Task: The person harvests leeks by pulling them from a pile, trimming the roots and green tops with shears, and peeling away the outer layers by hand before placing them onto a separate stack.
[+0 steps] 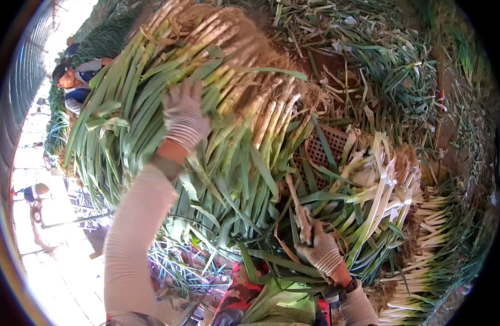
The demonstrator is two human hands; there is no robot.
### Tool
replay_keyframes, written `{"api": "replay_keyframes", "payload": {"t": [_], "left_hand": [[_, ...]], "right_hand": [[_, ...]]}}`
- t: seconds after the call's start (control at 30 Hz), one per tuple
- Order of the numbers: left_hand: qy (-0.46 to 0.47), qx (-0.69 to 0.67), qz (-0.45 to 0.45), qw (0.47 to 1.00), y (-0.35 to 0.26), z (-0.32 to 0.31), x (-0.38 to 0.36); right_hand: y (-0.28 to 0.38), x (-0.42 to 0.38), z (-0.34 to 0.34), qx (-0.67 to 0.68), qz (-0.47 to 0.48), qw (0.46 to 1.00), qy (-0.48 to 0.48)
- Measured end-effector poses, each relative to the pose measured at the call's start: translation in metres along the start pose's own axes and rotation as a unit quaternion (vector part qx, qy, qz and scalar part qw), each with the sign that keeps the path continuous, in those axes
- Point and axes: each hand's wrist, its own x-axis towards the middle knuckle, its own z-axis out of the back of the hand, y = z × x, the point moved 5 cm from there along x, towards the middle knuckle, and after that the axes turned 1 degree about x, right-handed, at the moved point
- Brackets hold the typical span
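Note:
My left hand [185,117], in a striped glove, reaches onto a large pile of leeks [152,103] with its fingers spread over the green leaves. The roots of the pile point up and to the right. Lower right, my right hand [319,251], gloved too, is closed around something brownish near the lower end of a pale stalk [294,195]; what it is I cannot make out. Just right of that hand lies a smaller bunch of leeks [375,201] with white stems and roots.
A brown perforated crate [328,146] sits between the piles. Rows of white-stemmed leeks [424,244] lie at the right. Loose leaves [380,60] cover the ground at the upper right. Another person [70,79] is at the upper left, beyond the big pile.

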Motion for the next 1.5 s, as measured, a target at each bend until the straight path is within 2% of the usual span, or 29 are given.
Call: {"api": "replay_keyframes", "payload": {"t": [0.07,0.1,0.13,0.2,0.27,0.3,0.33,0.4,0.43,0.47,0.5,0.53,0.57,0.6,0.67,0.7,0.73,0.8,0.87,0.9,0.97,1.0,1.1,1.2,1.3,1.4,1.43,1.47,1.5], "left_hand": [[0.058,-0.05,0.054,0.996,0.041,-0.012,0.025],[0.083,-0.075,0.084,0.99,0.054,-0.012,0.034],[0.121,-0.059,0.097,0.986,0.051,-0.005,0.03],[0.192,-0.026,0.132,0.972,0.047,0.008,0.014],[0.176,-0.04,0.146,0.973,0.054,-0.002,0.005],[0.17,-0.06,0.159,0.971,0.06,0.0,0.002],[0.167,-0.081,0.17,0.968,0.059,0.0,0.001],[0.171,-0.094,0.174,0.965,0.061,-0.002,-0.004],[0.178,-0.107,0.169,0.964,0.064,-0.008,-0.003],[0.186,-0.12,0.162,0.962,0.066,-0.015,-0.004],[0.153,-0.142,0.143,0.967,0.063,-0.022,-0.01],[0.153,-0.165,0.124,0.967,0.053,-0.016,-0.026],[0.151,-0.188,0.104,0.965,0.037,-0.01,-0.046],[0.154,-0.21,0.083,0.962,0.02,-0.005,-0.071],[0.15,-0.302,0.067,0.939,-0.015,0.001,-0.133],[0.176,-0.34,0.062,0.922,-0.035,0.008,-0.163],[0.205,-0.378,0.057,0.901,-0.054,0.015,-0.192],[0.275,-0.481,0.045,0.831,-0.095,-0.006,-0.251],[0.36,-0.518,0.066,0.773,-0.141,-0.017,-0.302],[0.351,-0.596,0.05,0.721,-0.175,-0.067,-0.339],[0.439,-0.523,0.039,0.729,-0.22,-0.056,-0.377],[0.476,-0.485,0.03,0.733,-0.239,-0.052,-0.39],[0.495,-0.556,0.101,0.66,-0.283,-0.095,-0.449],[0.515,-0.532,0.083,0.667,-0.283,-0.076,-0.441],[0.536,-0.498,0.077,0.677,-0.286,-0.086,-0.448],[0.569,-0.48,0.052,0.666,-0.287,-0.09,-0.442],[0.573,-0.474,0.044,0.667,-0.286,-0.087,-0.439],[0.577,-0.468,0.039,0.668,-0.286,-0.086,-0.436],[0.588,-0.449,0.032,0.672,-0.286,-0.086,-0.435]], "right_hand": [[-0.005,-0.008,-0.027,0.031,-0.036,0.994,0.102],[0.002,-0.011,-0.038,0.015,-0.026,0.988,0.152],[0.014,-0.01,-0.043,-0.01,-0.027,0.986,0.163],[0.028,-0.003,-0.04,-0.013,-0.029,0.991,0.128],[0.037,0.013,-0.017,0.078,-0.015,0.996,0.036],[0.035,0.021,-0.007,0.075,0.008,0.997,-0.026],[0.034,0.026,-0.002,0.083,0.008,0.995,-0.045],[0.04,0.02,-0.009,0.099,-0.008,0.995,0.023],[0.038,0.018,-0.021,0.04,0.021,0.995,0.09],[0.031,0.013,-0.034,0.021,0.042,0.995,0.094],[0.029,0.008,-0.028,0.021,0.006,0.996,0.09],[0.026,0.002,-0.02,0.02,-0.029,0.995,0.089],[0.019,-0.005,-0.009,0.026,-0.044,0.998,0.037],[0.007,-0.012,-0.002,0.099,-0.033,0.994,-0.012],[-0.005,-0.029,0.014,0.101,-0.05,0.994,-0.009],[-0.022,-0.039,0.01,0.099,-0.034,0.994,-0.038],[-0.027,-0.048,0.016,0.05,-0.067,0.996,-0.017],[-0.057,-0.067,0.012,0.037,-0.089,0.995,-0.027],[-0.082,-0.087,0.011,0.042,-0.109,0.993,-0.027],[-0.085,-0.098,0.016,0.037,-0.143,0.989,-0.014],[-0.107,-0.122,0.005,0.041,-0.209,0.977,0.019],[-0.107,-0.131,0.0,0.012,-0.244,0.967,0.078],[-0.125,-0.142,-0.023,-0.062,-0.309,0.934,0.17],[-0.162,-0.111,-0.034,-0.074,-0.295,0.945,0.121],[-0.164,-0.062,-0.013,-0.082,-0.274,0.958,0.017],[-0.159,-0.054,-0.009,-0.078,-0.292,0.952,0.04],[-0.154,-0.061,-0.015,-0.098,-0.281,0.952,0.065],[-0.156,-0.065,-0.025,-0.099,-0.306,0.937,0.136],[-0.157,-0.065,-0.029,-0.109,-0.307,0.936,0.131]]}}
